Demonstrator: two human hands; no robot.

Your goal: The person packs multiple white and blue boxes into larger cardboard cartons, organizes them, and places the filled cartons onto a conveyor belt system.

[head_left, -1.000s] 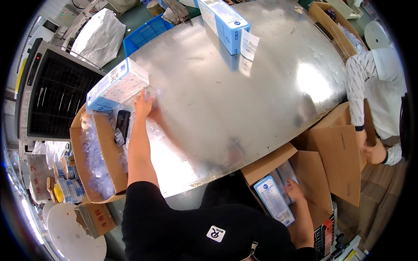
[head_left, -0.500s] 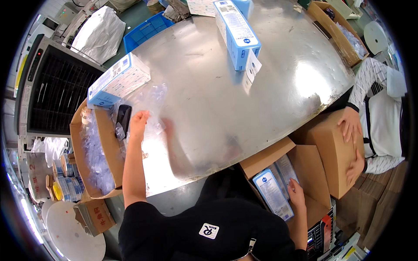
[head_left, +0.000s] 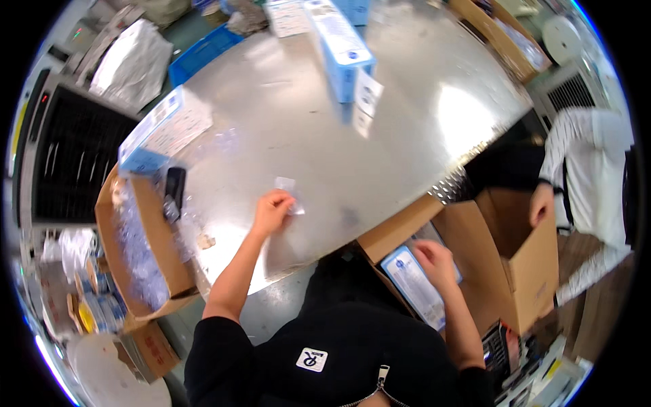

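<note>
My left hand [head_left: 272, 211] is over the metal table [head_left: 312, 142], its thumb and fingers pinched on a small clear plastic piece [head_left: 285, 184]. To the right, my right hand [head_left: 435, 263] reaches into an open cardboard carton [head_left: 400, 227] at the table's edge. Its fingers are curled at the upper end of a blue and white box [head_left: 413, 288] inside that carton. Motion blur hides what these fingers grip. More clear plastic pieces [head_left: 220, 141] lie on the table's left part, near a black phone-like object [head_left: 175, 183].
At left, a carton [head_left: 159, 237] holds many clear plastic pieces. One blue and white box [head_left: 166, 129] stands above it; another [head_left: 342, 51] stands at the back, its flap hanging out. At right, a co-worker's hand [head_left: 541, 205] is by a second open carton [head_left: 536, 264].
My left hand has moved right with the clear plastic piece. My right hand has shifted up toward the box's upper end. The co-worker's carton now stands open. The whole view has shifted slightly.
</note>
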